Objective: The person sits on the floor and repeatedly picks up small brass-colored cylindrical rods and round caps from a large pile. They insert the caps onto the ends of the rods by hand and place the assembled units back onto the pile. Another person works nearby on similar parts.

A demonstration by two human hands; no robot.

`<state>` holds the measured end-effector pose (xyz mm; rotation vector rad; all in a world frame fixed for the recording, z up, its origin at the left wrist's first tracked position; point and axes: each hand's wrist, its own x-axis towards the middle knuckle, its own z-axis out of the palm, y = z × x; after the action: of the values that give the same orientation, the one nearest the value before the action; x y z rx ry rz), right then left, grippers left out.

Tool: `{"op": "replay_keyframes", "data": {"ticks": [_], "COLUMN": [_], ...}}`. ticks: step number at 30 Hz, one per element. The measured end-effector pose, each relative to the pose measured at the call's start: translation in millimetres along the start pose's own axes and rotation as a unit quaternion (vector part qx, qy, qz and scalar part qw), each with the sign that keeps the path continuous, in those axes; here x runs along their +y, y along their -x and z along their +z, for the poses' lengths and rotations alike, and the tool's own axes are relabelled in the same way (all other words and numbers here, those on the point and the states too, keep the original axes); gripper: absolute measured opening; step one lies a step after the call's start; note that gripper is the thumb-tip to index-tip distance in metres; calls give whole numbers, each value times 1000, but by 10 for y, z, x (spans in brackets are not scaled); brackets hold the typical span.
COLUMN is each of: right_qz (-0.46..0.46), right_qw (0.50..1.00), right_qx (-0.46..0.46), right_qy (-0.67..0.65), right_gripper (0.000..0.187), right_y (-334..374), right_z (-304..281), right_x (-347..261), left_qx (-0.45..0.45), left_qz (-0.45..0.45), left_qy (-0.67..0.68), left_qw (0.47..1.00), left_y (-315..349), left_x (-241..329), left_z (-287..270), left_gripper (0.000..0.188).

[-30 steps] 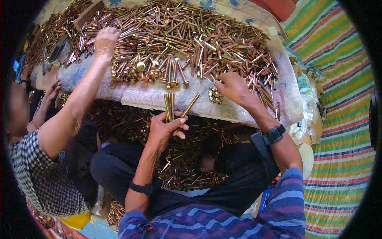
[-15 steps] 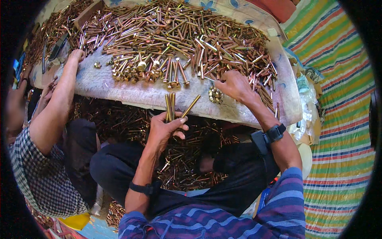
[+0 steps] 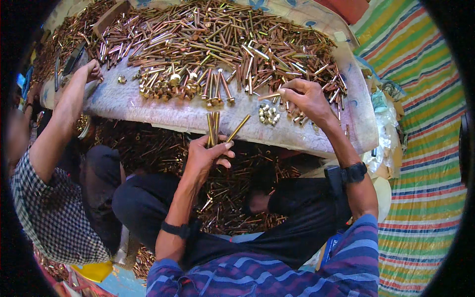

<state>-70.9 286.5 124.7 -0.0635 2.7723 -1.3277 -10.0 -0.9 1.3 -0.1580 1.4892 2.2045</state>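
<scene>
My left hand (image 3: 205, 156) is closed around several brass-coloured bolts (image 3: 213, 126), just off the table's near edge. Most of their shanks stand upright together, while one bolt (image 3: 240, 126) leans right between thumb and fingers; the heads are hidden in the hand. Above the table's right part, my right hand (image 3: 308, 99) pinches a bolt (image 3: 269, 96) whose shank points left. Just below that shank lies a small heap of nuts (image 3: 268, 114). Between the hands, several bolts (image 3: 217, 89) rest on the table with heads toward me.
A large heap of bolts (image 3: 217, 34) covers the far side of the cloth-covered table (image 3: 163, 116). More bolts lie below, around my legs. At left, a co-worker's hand (image 3: 89, 72) is over the table. Plastic bags (image 3: 383, 133) and a striped sheet (image 3: 420, 148) are at right.
My right hand has moved a little right and up, and the pinched bolt now shows clearly. The co-worker's hand has shifted left. My left hand has hardly moved.
</scene>
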Motion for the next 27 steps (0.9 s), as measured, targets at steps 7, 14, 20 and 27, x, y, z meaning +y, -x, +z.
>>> {"op": "replay_keyframes", "data": {"ticks": [7, 14, 20, 27], "right_qz": [-36, -57, -49, -31], "right_qw": [998, 997, 997, 991], "right_qx": [-43, -55, -50, -126], "right_qy": [-19, -14, -27, -26], "right_gripper": [28, 25, 26, 28], "right_y": [101, 121, 138, 136], "right_z": [93, 101, 92, 204], "right_x": [-39, -24, -29, -24], "left_qx": [1, -4, 5, -5], "left_qz": [-1, 6, 8, 14], "left_qy": [-4, -11, -21, -29], "left_qw": [1000, 1000, 1000, 999], "left_y": [-25, -55, -42, -20], "left_x": [-42, -86, -60, -10], "left_z": [18, 0, 2, 39], "left_gripper": [31, 29, 31, 30]}}
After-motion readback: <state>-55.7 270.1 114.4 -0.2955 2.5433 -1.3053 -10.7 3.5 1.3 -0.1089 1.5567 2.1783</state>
